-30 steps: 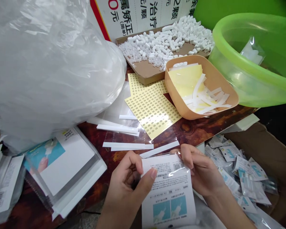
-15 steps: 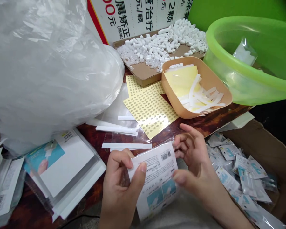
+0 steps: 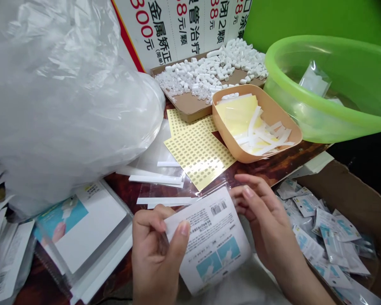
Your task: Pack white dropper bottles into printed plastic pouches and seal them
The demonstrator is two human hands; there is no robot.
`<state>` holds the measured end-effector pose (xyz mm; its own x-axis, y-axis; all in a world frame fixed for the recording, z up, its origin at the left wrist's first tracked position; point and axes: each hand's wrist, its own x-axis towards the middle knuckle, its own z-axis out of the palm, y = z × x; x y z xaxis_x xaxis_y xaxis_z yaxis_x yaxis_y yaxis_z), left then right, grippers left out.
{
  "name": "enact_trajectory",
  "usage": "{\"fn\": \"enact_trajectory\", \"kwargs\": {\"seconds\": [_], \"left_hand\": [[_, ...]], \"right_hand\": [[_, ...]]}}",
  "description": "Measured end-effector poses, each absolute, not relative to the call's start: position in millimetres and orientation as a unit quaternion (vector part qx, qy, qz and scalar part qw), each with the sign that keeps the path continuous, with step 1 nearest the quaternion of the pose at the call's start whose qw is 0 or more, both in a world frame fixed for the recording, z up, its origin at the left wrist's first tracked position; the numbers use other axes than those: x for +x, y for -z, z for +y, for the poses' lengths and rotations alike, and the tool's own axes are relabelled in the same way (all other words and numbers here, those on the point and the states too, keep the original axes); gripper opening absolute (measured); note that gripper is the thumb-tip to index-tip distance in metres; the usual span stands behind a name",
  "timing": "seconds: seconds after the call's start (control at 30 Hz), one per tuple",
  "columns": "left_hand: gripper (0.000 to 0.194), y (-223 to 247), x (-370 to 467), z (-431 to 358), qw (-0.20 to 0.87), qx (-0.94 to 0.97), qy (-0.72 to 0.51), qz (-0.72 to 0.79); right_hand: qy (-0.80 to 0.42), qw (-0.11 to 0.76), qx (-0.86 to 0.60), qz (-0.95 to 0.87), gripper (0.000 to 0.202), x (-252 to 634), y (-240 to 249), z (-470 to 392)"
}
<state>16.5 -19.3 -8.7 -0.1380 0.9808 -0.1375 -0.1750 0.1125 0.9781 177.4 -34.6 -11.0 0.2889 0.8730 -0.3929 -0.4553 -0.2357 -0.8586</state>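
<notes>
A printed card in a clear plastic bag [image 3: 206,241], with a barcode and blue pictures on its face, is tilted in front of me. My left hand [image 3: 161,245] grips its left edge, thumb on top and fingers beneath. At the upper right edge is my right hand [image 3: 266,224]. Its thumb has come up against the bent fingers, while the index finger stays straighter. Whatever lies between those fingertips is hidden. Just beyond the card lie clear bags with white strips [image 3: 165,201] and yellow sticker sheets [image 3: 200,154].
A big plastic sack [image 3: 66,93] bulges at left above a stack of bagged cards [image 3: 95,228]. Behind are a cardboard tray [image 3: 193,113] of white caps, an orange bowl [image 3: 220,123] holding white strips and a green basin [image 3: 305,97]. At right, a carton [image 3: 362,182] contains several filled packets.
My right thumb has moved up from beside the card's right edge toward the fingers. The card has turned slightly and more of its right side shows. The view has shifted a little.
</notes>
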Motion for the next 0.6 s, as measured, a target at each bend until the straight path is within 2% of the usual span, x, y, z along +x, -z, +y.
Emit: {"fn": "enact_trajectory", "kwargs": {"seconds": [0.17, 0.3, 0.43, 0.6], "left_hand": [[0.033, 11.3, 13.8, -13.8, 0.534, 0.380, -0.562, 0.506], [0.033, 16.5, 6.9, -15.0, 0.540, 0.428, -0.538, 0.486], [0.033, 12.7, 0.2, -15.2, 0.606, 0.456, -0.410, 0.506], [0.040, -4.3, 4.4, 1.5, 0.674, 0.511, -0.221, 0.486]], "right_hand": [[-0.669, 0.474, -0.527, -0.224, 0.018, 194.8, 6.5, -36.8], [-0.695, 0.467, -0.518, -0.177, 0.025, 201.0, 2.0, -32.5], [-0.656, 0.463, -0.551, -0.228, 0.026, 207.6, 0.2, -28.3], [-0.544, 0.420, -0.615, -0.387, 0.016, 211.6, -8.4, -31.9]]}}
